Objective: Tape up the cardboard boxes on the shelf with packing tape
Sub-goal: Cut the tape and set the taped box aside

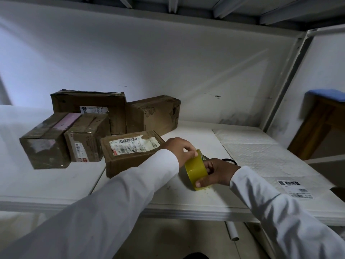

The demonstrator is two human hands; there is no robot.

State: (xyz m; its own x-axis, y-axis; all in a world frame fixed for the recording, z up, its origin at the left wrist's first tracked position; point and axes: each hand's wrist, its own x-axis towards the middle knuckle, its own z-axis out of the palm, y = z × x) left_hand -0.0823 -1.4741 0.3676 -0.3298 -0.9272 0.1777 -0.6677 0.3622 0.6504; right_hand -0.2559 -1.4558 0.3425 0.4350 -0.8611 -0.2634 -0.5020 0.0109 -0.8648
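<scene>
**Both hands on the tape roll, beside the boxes**

The right hand (216, 172) grips the yellow tape roll (196, 170) from its right side — thumb along the lower edge, fingers curled into the core. The roll stands on edge, tilted, its lower rim on or just above the white shelf (168, 200); which of the two cannot be told. The left hand (179, 147) comes over the top of the roll, its fingertips pinching at the upper rim, where a short bit of tape seems to lift.

Five cardboard boxes lie to the left. The nearest box (130, 152) is flat, with a torn white label on top, and sits just beside the left wrist. Behind it stand a large box (89, 107) and a box (155, 114) leaning at the back wall. Further left are two smaller ones side by side, touching: a labelled box (86, 137) and a box with a pink strip (46, 141).

Right of the hands a white padded mailer (265, 157) lies flat on the shelf, with a printed label near its front corner. A dark ring-shaped thing shows just behind the right hand — too hidden to name.
</scene>
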